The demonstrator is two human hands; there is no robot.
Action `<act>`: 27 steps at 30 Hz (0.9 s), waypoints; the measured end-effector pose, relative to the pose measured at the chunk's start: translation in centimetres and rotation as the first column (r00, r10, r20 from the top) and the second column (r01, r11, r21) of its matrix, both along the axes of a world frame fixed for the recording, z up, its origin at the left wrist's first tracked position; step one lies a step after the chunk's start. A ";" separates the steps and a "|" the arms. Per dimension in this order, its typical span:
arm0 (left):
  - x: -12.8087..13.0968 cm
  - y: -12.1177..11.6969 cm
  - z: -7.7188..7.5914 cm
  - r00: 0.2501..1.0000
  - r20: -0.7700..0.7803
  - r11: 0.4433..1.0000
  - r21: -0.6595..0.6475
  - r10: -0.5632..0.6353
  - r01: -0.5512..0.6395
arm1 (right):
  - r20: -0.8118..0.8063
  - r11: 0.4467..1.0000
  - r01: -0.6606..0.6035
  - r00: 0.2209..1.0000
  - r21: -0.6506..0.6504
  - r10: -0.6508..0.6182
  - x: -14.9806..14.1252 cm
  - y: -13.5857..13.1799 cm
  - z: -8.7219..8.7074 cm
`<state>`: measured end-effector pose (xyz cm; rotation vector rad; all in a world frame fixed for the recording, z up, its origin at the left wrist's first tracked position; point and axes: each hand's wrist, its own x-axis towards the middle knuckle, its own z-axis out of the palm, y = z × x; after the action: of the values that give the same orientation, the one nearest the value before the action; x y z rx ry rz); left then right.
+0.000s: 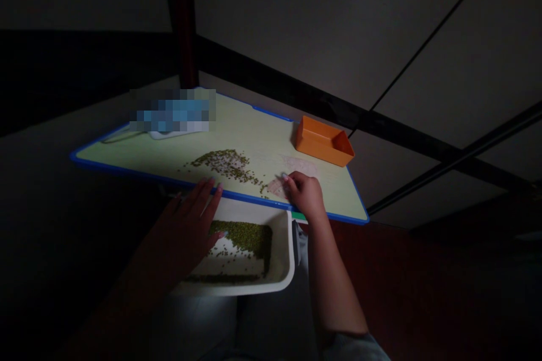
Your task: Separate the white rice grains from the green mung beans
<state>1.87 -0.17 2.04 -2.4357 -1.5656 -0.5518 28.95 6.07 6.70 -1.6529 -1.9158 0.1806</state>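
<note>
My left hand (pixel 195 217) is open, its fingers stretched onto the table's blue front edge and its thumb over a white bin (pixel 279 273). Inside that bin lie many small green beans (pixel 249 237). On the tabletop my right hand (pixel 307 194) is closed, fingers curled and pinched; whatever they hold is too small to make out. Just left of its fingertips is a thin pinkish patch of small pieces (pixel 278 188), with a similar pale patch (pixel 300 166) behind it. A loose spread of green beans (pixel 224 163) trails across the table toward my right hand.
The pale yellow table (pixel 249 130) has a blue rim. An orange box (pixel 324 144) stands at its back right corner. A white object (pixel 180 130) with a blurred-out blue top is at the back left. Walls close in behind; the room is dim.
</note>
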 end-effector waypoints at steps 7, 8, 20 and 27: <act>-0.4 0.2 -0.6 0.995 -0.102 0.999 0.042 0.009 -0.005 | -0.203 0.998 -0.062 0.977 0.003 0.062 0.3 0.2 -0.6; -0.5 0.2 -0.6 0.993 -0.116 0.999 0.054 0.014 -0.008 | -0.232 0.998 -0.057 0.971 -0.001 0.056 0.3 0.3 -0.7; -1.3 0.5 -0.6 0.974 -0.224 0.995 0.099 0.020 0.003 | -0.648 0.987 -0.160 0.751 0.005 0.125 0.7 1.1 -1.5; -1.8 1.1 -2.0 0.972 -0.234 0.974 0.222 0.019 0.034 | -0.694 0.995 -0.042 0.714 0.087 0.091 0.7 0.8 -1.4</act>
<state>0.07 0.97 0.08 -2.2441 -1.3229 -0.4000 29.62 6.92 5.35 -1.2098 -1.3629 0.6687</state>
